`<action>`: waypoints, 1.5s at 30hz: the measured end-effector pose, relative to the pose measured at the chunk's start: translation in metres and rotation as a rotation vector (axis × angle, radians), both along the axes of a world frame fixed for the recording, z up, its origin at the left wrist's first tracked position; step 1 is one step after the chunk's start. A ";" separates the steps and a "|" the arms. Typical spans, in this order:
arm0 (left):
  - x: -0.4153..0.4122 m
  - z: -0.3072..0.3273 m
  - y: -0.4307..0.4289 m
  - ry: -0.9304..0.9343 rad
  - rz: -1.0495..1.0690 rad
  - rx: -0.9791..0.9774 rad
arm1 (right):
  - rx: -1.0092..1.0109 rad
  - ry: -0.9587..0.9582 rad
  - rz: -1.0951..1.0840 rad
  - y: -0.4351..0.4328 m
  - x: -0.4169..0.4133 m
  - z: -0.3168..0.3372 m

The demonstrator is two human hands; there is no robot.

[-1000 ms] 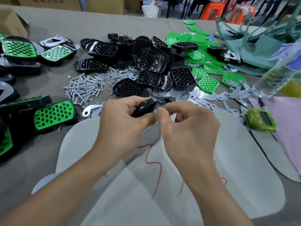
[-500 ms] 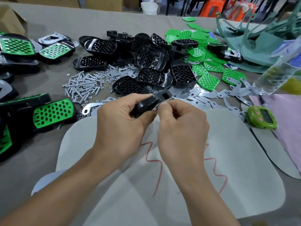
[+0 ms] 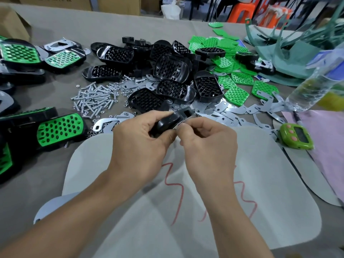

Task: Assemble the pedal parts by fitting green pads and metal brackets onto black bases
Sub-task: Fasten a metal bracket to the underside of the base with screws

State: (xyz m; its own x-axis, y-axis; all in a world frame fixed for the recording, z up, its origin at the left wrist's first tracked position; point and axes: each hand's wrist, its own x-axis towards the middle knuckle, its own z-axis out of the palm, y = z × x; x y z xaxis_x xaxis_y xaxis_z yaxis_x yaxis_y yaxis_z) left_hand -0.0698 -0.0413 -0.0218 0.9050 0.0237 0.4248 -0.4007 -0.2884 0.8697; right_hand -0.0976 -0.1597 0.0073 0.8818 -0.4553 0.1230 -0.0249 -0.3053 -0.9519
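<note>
**Head view: base in hand, bracket edge under the fingertips**

Head view. My left grip (image 3: 137, 144) is curled round one black base (image 3: 167, 123), thumb on the near side and fingers wrapped over the far side. It holds the base raised, above the far edge of the white mat (image 3: 260, 174). The rectangular opening of the base points away from me.

My right grip (image 3: 208, 144) is closed to a pinch, fingertips pressed against the right-hand edge of that base. A thin strip of metal bracket (image 3: 184, 121) shows along this edge. How far the bracket is seated I cannot tell; my fingers cover the joint. The two grips touch at the thumbs.

Stock lies beyond the grips on the tabletop (image 3: 33, 179):
- the heap of black bases (image 3: 171, 71), straight ahead;
- loose green pads (image 3: 236, 94), to its right;
- flat metal brackets (image 3: 229, 109), spread just beyond my right grip;
- screws (image 3: 93, 99), ahead and to the left.

A finished pedal (image 3: 59, 129) with its green pad fitted lies to the left. A green timer (image 3: 296, 135) sits at the right corner of the mat, with a plastic bottle (image 3: 312, 88) beyond it.
</note>
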 end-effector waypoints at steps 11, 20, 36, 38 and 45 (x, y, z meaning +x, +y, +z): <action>-0.001 0.004 0.000 -0.035 0.016 0.018 | 0.045 -0.003 0.037 -0.003 0.002 -0.001; 0.000 0.002 0.000 -0.020 0.024 0.038 | -0.001 -0.004 0.049 0.001 0.005 -0.008; -0.002 0.006 0.000 -0.017 0.035 0.021 | 0.221 -0.063 0.095 -0.003 0.008 -0.011; -0.003 0.006 -0.001 -0.013 0.028 0.022 | 0.206 -0.085 0.086 -0.002 0.008 -0.012; 0.000 0.003 0.001 -0.005 0.030 0.044 | 0.209 -0.073 0.063 0.001 0.008 -0.016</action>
State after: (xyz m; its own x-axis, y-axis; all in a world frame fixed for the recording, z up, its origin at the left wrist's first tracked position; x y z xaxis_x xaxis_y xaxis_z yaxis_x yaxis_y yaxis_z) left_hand -0.0699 -0.0401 -0.0188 0.9018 0.0319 0.4309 -0.3959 -0.3382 0.8537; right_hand -0.0891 -0.1590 -0.0087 0.9014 -0.4222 0.0966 0.0595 -0.1002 -0.9932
